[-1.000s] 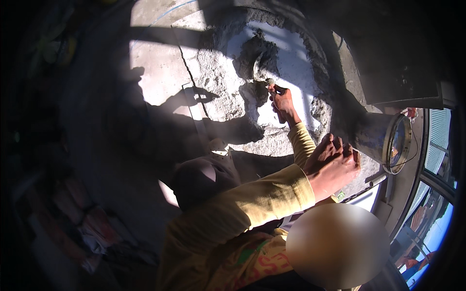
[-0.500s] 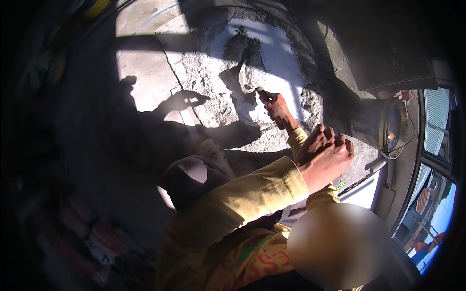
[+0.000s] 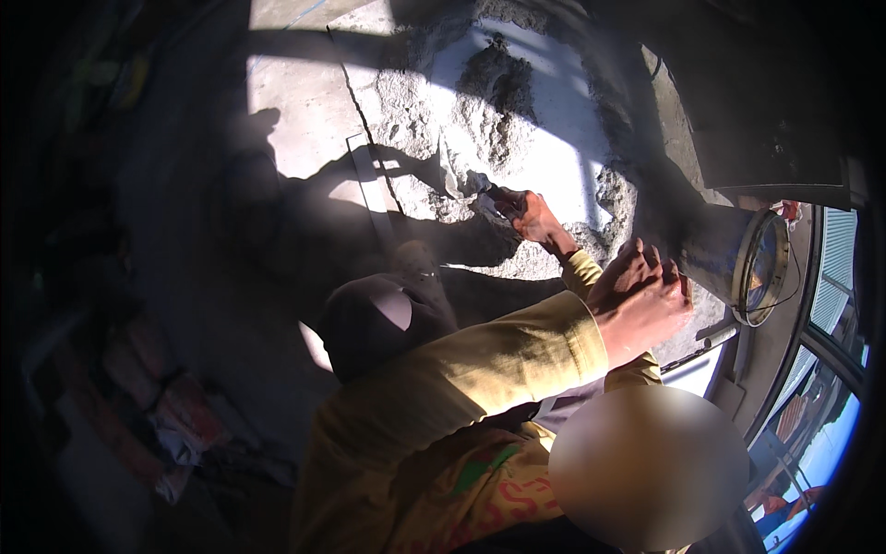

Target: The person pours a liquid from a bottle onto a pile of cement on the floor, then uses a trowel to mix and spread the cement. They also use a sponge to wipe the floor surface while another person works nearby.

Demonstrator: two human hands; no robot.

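My right hand (image 3: 535, 222) is closed round the handle of a trowel (image 3: 452, 168). The trowel's pale, smeared blade points up and left, over or against a rough, sunlit concrete surface (image 3: 503, 138). I cannot tell whether the blade touches it. A smooth white patch (image 3: 558, 175) lies on that surface, just beyond my right hand. Nearer, my left hand (image 3: 644, 300) crosses in front of my right forearm, its fingers curled in. Its palm is hidden, so anything inside it cannot be seen. Both arms wear yellow sleeves.
At the right, a bucket (image 3: 724, 258) with a wire handle shows its rim. A pale straight strip (image 3: 369, 180) lies by a dark crack, partly in shadow. My dark-clad knee (image 3: 383, 323) is below. Reddish blocks (image 3: 189, 406) sit in shade at lower left.
The trowel and my right hand have moved left and nearer across the rough surface. My left hand stays curled by my right forearm. The whole view has shifted slightly.
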